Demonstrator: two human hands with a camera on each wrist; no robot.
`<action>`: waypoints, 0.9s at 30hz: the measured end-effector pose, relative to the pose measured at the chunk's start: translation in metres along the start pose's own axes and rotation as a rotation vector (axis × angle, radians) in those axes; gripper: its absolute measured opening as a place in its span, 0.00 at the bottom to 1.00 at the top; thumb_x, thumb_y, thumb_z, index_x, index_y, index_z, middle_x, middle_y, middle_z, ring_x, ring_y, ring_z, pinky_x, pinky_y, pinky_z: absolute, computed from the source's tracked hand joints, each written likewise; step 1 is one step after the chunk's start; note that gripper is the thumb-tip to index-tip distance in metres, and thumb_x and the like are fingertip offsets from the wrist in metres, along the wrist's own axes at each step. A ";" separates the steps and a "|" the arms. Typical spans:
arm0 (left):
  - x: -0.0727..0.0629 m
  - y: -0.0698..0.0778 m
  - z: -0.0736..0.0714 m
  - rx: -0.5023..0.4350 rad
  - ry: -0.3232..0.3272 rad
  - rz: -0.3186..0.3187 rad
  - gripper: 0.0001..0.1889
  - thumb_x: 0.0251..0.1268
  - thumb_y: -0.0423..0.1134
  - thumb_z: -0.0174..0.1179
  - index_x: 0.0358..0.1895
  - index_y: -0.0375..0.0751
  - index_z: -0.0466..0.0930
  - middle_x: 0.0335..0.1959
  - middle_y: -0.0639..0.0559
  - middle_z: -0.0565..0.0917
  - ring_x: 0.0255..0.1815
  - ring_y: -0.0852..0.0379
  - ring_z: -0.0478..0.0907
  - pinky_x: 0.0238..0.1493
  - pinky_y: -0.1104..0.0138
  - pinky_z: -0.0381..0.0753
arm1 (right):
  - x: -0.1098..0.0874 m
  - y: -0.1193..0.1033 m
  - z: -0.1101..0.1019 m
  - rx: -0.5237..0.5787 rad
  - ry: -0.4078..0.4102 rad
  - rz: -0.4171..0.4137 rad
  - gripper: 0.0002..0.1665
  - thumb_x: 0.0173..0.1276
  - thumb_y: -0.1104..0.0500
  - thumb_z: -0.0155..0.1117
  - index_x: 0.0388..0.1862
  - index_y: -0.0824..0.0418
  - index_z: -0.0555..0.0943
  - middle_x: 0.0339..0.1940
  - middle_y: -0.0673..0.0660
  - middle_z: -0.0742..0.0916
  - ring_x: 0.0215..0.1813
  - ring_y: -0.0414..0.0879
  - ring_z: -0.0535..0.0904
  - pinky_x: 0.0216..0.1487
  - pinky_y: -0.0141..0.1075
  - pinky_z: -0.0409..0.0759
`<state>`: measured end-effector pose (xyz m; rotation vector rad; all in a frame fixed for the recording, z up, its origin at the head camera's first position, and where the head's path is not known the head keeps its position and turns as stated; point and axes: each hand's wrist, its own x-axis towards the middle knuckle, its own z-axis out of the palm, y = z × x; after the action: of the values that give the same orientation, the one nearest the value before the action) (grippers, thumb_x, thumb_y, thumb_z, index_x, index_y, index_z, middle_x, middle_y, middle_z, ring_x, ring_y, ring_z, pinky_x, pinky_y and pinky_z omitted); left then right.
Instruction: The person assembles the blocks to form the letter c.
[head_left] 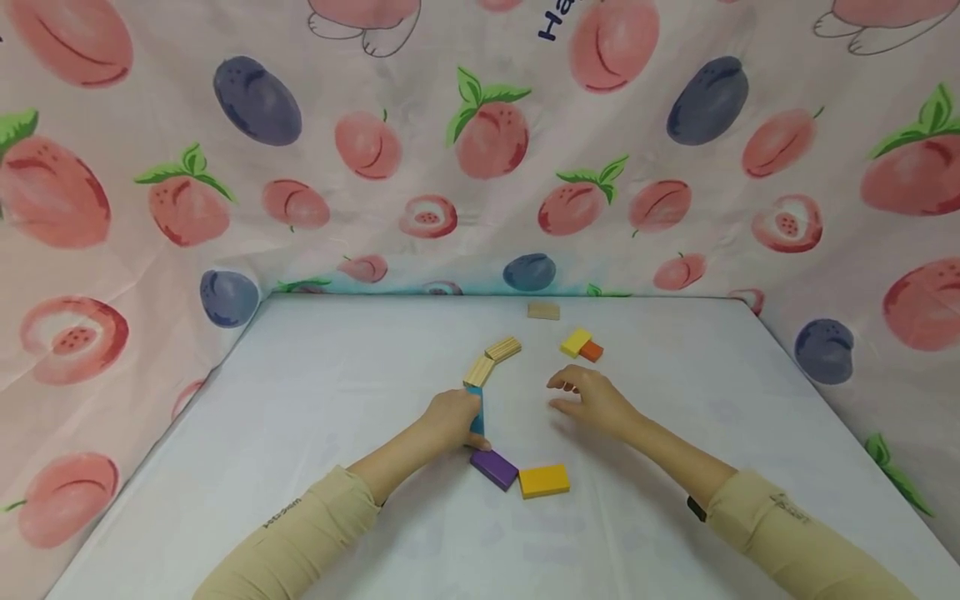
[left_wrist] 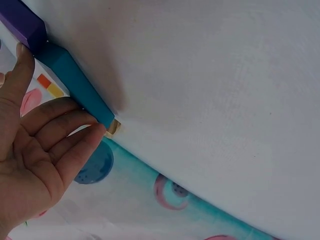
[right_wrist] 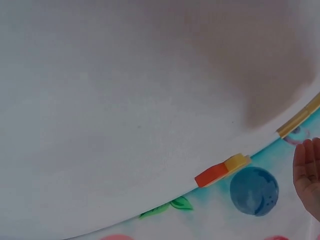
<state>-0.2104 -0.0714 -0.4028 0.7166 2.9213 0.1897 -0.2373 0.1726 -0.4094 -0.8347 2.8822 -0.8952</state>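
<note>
Blue block (head_left: pixel 477 414), maybe teal; left wrist view's too dim to settle it. Purple block (head_left: pixel 495 469) near, amber block (head_left: pixel 544 482) right of it. Far: grained blocks (head_left: pixel 503 348), tan with dark stripes; plain tan block (head_left: pixel 543 311); lemon block (head_left: pixel 577 342); orange block (head_left: pixel 592 351). White tabletop (head_left: pixel 337 358). Pale pink backdrop (head_left: pixel 420 92): coral peaches (head_left: pixel 492 142), dark-blue plums (head_left: pixel 257 101), green leaves (head_left: pixel 470 90). Khaki sleeves (head_left: pixel 300 533), dark lettering (head_left: pixel 282 513).

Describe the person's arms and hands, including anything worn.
The left hand and right hand are gloveless. The left sleeve and right sleeve are beige, with small dark markings near the cuffs. A black object shows beside the right cuff.
</note>
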 end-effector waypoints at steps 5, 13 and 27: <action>0.000 -0.001 0.001 -0.001 -0.001 -0.002 0.24 0.43 0.55 0.71 0.33 0.36 0.80 0.25 0.52 0.80 0.25 0.61 0.70 0.29 0.70 0.74 | 0.009 0.005 -0.001 -0.004 0.031 -0.005 0.14 0.60 0.63 0.67 0.44 0.68 0.80 0.43 0.63 0.85 0.45 0.57 0.79 0.49 0.47 0.79; 0.001 -0.004 0.002 -0.008 0.002 0.003 0.24 0.41 0.55 0.72 0.31 0.37 0.80 0.24 0.52 0.79 0.25 0.60 0.70 0.29 0.70 0.73 | 0.030 0.008 -0.001 -0.011 0.061 0.021 0.17 0.59 0.64 0.67 0.47 0.70 0.79 0.45 0.66 0.84 0.47 0.60 0.78 0.50 0.49 0.78; 0.003 -0.003 0.001 0.000 -0.015 -0.003 0.25 0.41 0.56 0.72 0.33 0.37 0.81 0.25 0.51 0.80 0.25 0.60 0.71 0.29 0.71 0.74 | 0.067 0.033 -0.004 -0.023 0.083 0.068 0.22 0.62 0.62 0.65 0.54 0.69 0.76 0.54 0.68 0.81 0.54 0.63 0.77 0.54 0.53 0.75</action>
<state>-0.2143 -0.0727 -0.4041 0.7102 2.9083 0.1836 -0.3119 0.1645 -0.4134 -0.7121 2.9768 -0.9133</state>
